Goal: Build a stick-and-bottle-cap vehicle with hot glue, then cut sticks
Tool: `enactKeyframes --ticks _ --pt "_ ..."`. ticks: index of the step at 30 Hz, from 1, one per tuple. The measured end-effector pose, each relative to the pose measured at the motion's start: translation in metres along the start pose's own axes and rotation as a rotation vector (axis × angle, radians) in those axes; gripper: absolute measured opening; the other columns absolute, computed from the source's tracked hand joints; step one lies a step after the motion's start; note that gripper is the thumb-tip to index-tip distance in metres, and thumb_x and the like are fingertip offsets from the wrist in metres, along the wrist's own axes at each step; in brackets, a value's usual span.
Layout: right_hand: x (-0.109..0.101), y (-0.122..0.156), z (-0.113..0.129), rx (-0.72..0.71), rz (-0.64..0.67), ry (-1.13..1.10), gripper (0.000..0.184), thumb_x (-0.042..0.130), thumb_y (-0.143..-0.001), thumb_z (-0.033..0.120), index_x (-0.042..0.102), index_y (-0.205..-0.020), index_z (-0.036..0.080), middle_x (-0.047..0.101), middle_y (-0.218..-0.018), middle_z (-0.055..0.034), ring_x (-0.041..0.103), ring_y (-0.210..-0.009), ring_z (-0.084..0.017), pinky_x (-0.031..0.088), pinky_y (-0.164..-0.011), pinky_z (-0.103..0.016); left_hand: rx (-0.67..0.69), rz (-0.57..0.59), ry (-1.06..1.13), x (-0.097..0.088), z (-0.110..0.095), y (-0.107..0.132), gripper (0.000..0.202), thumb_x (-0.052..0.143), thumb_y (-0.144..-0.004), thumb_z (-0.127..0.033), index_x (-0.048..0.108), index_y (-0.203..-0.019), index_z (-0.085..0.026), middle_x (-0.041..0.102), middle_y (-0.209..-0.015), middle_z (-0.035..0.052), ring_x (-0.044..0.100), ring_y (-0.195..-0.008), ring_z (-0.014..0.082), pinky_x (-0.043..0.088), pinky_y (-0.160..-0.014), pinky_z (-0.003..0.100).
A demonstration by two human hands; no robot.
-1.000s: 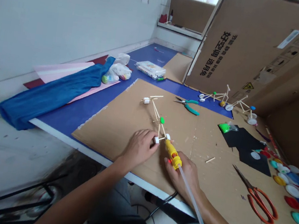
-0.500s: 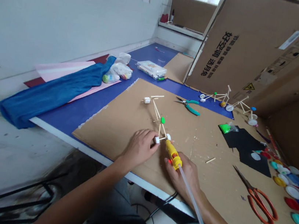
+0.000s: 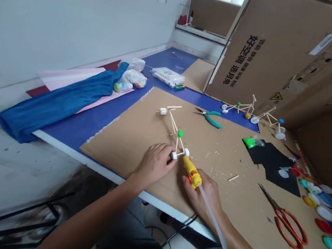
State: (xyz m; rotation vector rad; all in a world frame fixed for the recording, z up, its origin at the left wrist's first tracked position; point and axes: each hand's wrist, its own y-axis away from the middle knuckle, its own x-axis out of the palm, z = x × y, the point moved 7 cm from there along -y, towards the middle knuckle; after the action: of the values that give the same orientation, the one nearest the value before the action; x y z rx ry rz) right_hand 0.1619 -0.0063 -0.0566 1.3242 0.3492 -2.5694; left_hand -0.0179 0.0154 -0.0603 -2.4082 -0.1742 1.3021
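A small tricycle model (image 3: 173,123) made of thin wooden sticks, with white wheels and a green oval seat, stands on the cardboard sheet (image 3: 127,135). My left hand (image 3: 157,160) pinches its near left white wheel (image 3: 174,155) between thumb and fingers. In my right hand (image 3: 206,190) is a yellow hot glue gun (image 3: 191,172) with a long clear glue stick (image 3: 216,226) sticking out of its back. The gun's nozzle is at the near right white wheel (image 3: 186,152); whether it touches is too small to tell.
Teal-handled pliers (image 3: 212,117) lie beyond the model. Orange-handled scissors (image 3: 289,224), black paper (image 3: 272,160) and several bottle caps (image 3: 326,213) are on the right. Two similar stick models (image 3: 245,107) stand before a large cardboard box (image 3: 275,53). Blue cloth (image 3: 67,98) hangs over the left edge.
The glue gun's nozzle has shifted very slightly down from the near right wheel. Both hands keep their grips, and the model stays in place.
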Motion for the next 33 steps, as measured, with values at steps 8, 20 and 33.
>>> enactKeyframes --ticks 8,20,33 --pt "0.0007 0.0000 -0.0008 -0.015 -0.014 -0.028 0.026 0.054 -0.092 0.045 0.058 -0.084 0.021 0.062 -0.071 -0.0015 0.056 -0.062 -0.017 0.035 -0.059 -0.027 -0.007 -0.002 0.005 -0.0006 -0.0007 -0.0005 0.018 0.064 -0.085 -0.020 0.059 -0.102 -0.022 0.069 -0.101 0.0048 0.062 -0.096 0.0233 0.047 -0.087 0.038" --pt "0.0009 -0.0002 0.0012 -0.066 -0.014 -0.048 0.026 0.055 -0.092 0.045 0.058 -0.084 0.020 0.062 -0.073 -0.0015 0.056 -0.062 -0.016 0.037 -0.060 -0.027 -0.004 0.008 0.002 -0.0001 -0.0005 0.0003 0.019 0.064 -0.085 -0.020 0.059 -0.103 -0.022 0.069 -0.101 0.0049 0.063 -0.097 0.0234 0.048 -0.088 0.038" --pt "-0.0016 -0.0014 0.0029 -0.104 -0.072 -0.069 0.028 0.055 -0.092 0.045 0.059 -0.080 0.020 0.061 -0.069 -0.0015 0.054 -0.058 -0.015 0.039 -0.057 -0.027 -0.016 0.008 0.016 -0.0010 -0.0008 -0.0003 0.019 0.065 -0.084 -0.019 0.059 -0.102 -0.022 0.070 -0.101 0.0052 0.063 -0.095 0.0227 0.048 -0.087 0.038"
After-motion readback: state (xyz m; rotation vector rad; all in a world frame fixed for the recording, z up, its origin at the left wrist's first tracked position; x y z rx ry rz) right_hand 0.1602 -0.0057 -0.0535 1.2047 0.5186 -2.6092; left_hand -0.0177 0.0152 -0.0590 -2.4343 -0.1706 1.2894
